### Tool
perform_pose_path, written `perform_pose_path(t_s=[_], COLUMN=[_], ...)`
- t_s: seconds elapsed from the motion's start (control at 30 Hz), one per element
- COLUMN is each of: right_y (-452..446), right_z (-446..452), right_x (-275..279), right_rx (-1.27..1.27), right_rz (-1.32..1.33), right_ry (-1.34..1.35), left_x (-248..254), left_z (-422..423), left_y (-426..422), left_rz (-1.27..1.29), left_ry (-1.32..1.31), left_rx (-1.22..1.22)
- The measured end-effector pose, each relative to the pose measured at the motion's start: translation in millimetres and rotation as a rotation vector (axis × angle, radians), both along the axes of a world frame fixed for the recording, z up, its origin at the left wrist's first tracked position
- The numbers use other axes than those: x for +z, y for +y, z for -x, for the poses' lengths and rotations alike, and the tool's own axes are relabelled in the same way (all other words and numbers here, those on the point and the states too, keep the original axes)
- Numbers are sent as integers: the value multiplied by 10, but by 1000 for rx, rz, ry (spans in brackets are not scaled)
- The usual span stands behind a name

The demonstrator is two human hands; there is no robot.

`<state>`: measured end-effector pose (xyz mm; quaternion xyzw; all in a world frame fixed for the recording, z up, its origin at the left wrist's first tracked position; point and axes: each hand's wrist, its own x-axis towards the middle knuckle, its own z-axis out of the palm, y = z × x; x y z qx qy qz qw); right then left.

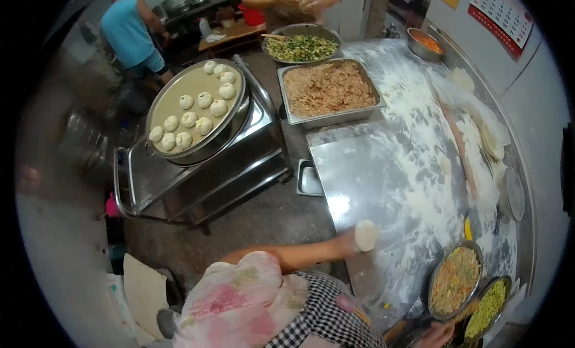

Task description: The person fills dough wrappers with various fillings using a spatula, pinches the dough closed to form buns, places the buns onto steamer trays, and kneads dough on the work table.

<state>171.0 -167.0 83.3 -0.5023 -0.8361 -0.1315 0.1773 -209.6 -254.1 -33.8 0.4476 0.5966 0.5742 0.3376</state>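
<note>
My left hand [344, 242], blurred, reaches out over the near edge of the metal table and holds a round white dough wrapper [366, 235]. Low in the view, my right hand [436, 335] is closed around a light wooden stick [466, 312] and partly smeared by motion. The stick points toward a bowl of chopped green filling [488, 309]. Beside that stands an oval-looking metal bowl of mixed filling with orange bits [455, 280]. Flour [413, 186] is spread across the table [341, 174].
A large steamer tray [173, 102] with several filled buns sits on a metal cart [227, 168] at left. Beyond are a pan of minced filling [329, 87], a bowl of green filling [302, 47] and a bowl of orange filling [426, 44]. Two other people stand at the back.
</note>
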Motion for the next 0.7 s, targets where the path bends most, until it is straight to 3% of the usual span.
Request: perform_pose_path(t_s=[0.07, 0.1, 0.13, 0.17, 0.23, 0.27, 0.33, 0.43, 0.47, 0.53, 0.6, 0.63, 0.67, 0.7], right_y=[305, 415, 490, 568, 767, 727, 644, 624, 602, 656, 763, 797, 814, 789], right_z=[617, 991, 1250, 1496, 1990, 2282, 2872, 3620, 3873, 4385, 4842, 5060, 5293, 5544], right_x=[-65, -117, -198, -291, -445, -287, -81, -91, -50, -64, -168, -132, -32, 64], right_rx=[-10, -19, 63, 140, 465, 452, 481, 623, 617, 603, 570, 550, 529, 509], right_rz=[484, 738, 812, 877, 758, 889, 992, 898, 898, 849, 807, 815, 770, 732], right_ry=[643, 961, 1013, 1065, 893, 850, 730, 548, 494, 424, 359, 308, 195, 86], left_x=[-131, -48, 15, -67, -315, -391, 294, 466, 289, 398, 195, 365, 449, 456], left_z=[107, 188, 286, 446, 716, 819, 1009, 1505, 1706, 2121, 2590, 2772, 2966, 3141], left_y=[-182, -264, -343, -412, -618, -717, -823, -1034, -1092, -1177, -1292, -1288, -1311, -1321], left_rz=[20, 35, 50, 90, 68, 53, 20, -47, -33, -42, -15, -54, -17, -48], left_ry=[-447, -473, -500, 15, -13, -38, -379, -455, -646, -568, -479, -650, -458, -644], left_rx=[22, 80, 130, 180, 218, 231, 386, 410, 416, 413, 388, 444, 423, 426])
